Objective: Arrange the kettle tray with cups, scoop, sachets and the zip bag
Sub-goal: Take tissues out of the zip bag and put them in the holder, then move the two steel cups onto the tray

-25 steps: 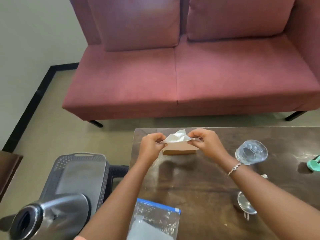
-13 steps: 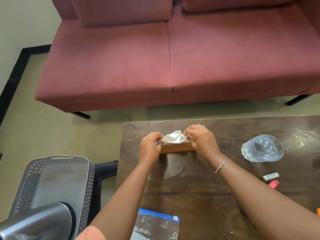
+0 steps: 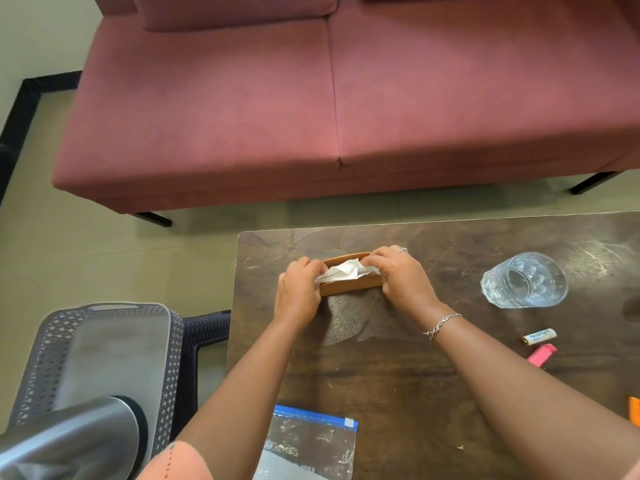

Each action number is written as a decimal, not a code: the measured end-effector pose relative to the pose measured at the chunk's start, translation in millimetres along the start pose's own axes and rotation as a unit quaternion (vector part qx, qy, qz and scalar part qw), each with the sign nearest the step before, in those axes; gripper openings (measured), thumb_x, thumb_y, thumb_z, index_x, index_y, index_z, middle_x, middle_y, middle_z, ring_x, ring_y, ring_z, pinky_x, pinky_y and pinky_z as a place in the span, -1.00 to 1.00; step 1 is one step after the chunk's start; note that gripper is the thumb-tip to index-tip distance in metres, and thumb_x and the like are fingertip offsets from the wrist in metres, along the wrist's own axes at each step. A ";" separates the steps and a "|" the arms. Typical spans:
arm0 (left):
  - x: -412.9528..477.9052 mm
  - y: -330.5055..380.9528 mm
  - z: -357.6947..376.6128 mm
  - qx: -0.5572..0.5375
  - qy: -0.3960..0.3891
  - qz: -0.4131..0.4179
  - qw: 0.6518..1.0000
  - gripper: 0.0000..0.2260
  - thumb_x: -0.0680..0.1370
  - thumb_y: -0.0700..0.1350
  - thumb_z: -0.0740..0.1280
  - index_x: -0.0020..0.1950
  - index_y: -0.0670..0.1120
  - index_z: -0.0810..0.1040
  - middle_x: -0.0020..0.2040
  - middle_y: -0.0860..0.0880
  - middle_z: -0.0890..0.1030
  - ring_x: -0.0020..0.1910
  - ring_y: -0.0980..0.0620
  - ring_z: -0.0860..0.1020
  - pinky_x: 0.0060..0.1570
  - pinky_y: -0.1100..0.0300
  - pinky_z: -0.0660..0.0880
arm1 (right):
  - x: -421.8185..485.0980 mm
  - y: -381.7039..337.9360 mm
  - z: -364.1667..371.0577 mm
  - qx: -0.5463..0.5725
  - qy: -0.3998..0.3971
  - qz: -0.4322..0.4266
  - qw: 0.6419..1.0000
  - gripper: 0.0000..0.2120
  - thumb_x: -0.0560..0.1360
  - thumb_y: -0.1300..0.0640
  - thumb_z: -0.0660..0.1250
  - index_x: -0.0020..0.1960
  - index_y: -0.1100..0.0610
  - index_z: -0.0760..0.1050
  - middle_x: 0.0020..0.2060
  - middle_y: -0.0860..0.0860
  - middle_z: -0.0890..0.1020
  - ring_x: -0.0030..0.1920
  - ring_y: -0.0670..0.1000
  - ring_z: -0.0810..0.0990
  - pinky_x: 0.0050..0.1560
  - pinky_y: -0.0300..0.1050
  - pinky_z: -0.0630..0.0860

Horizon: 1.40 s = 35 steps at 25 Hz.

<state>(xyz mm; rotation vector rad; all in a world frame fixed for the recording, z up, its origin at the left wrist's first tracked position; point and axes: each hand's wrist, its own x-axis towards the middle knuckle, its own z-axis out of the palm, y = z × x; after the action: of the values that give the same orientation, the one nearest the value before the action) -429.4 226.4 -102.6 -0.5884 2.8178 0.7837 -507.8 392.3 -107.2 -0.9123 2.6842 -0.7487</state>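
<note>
Both hands work at a narrow brown holder (image 3: 349,286) near the far left of the dark wooden table (image 3: 415,375). My left hand (image 3: 299,289) and my right hand (image 3: 401,278) pinch the two ends of a white tissue (image 3: 346,271) that sits in the holder's slot. A clear glass cup (image 3: 524,280) stands to the right. A zip bag (image 3: 308,445) with a blue strip lies at the near edge. On the left, the steel kettle (image 3: 69,441) rests on the grey perforated tray (image 3: 114,344). Two sachets, a white one (image 3: 540,337) and a pink one (image 3: 542,353), lie at the right.
A pink sofa (image 3: 329,98) fills the space beyond the table. The tray sits on a dark woven stool (image 3: 204,327) left of the table. An orange item (image 3: 634,410) shows at the right edge.
The view tilted down and the hands lowered the tissue into the brown holder. The metal scoop and green item seen earlier are out of view.
</note>
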 end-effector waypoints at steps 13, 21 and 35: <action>-89.7 -1.1 -4.0 -0.044 0.068 -0.070 0.994 -0.67 0.47 -0.26 0.31 0.23 -0.12 0.45 0.15 -0.12 0.43 0.10 -0.09 0.46 0.10 0.01 0.45 | -72.3 13.6 -61.6 0.004 0.090 0.041 0.995 -0.67 0.33 0.49 0.26 0.00 0.23 0.59 -0.08 0.13 0.63 -0.10 0.20 0.58 -0.11 -0.03 0.48; -181.8 41.4 46.2 -0.118 0.025 -0.113 0.986 -0.77 0.45 -0.32 0.32 0.10 -0.18 0.53 0.07 -0.16 0.49 0.08 -0.13 0.48 0.07 0.11 0.39 | -204.5 62.9 -112.6 0.082 0.143 0.139 0.976 -0.78 0.41 0.45 0.28 -0.07 0.23 0.60 -0.12 0.12 0.63 -0.14 0.03 0.57 -0.10 -0.09 0.49; -208.9 175.1 137.5 -0.154 -0.154 -0.176 0.960 -0.92 0.45 -0.13 0.40 -0.19 -0.08 0.52 -0.19 -0.03 0.55 -0.20 0.03 0.47 -0.24 0.21 0.37 | -379.7 116.8 -98.0 0.197 0.024 0.391 0.899 -0.86 0.38 0.39 0.37 -0.22 0.18 0.61 -0.27 0.03 0.65 -0.23 0.01 0.60 -0.23 -0.43 0.44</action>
<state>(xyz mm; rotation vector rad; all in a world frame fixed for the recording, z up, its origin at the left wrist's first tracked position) -305.0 504.7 -86.0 -0.8939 2.2391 1.1305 -302.7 744.7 -73.0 0.2860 2.4516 -1.0278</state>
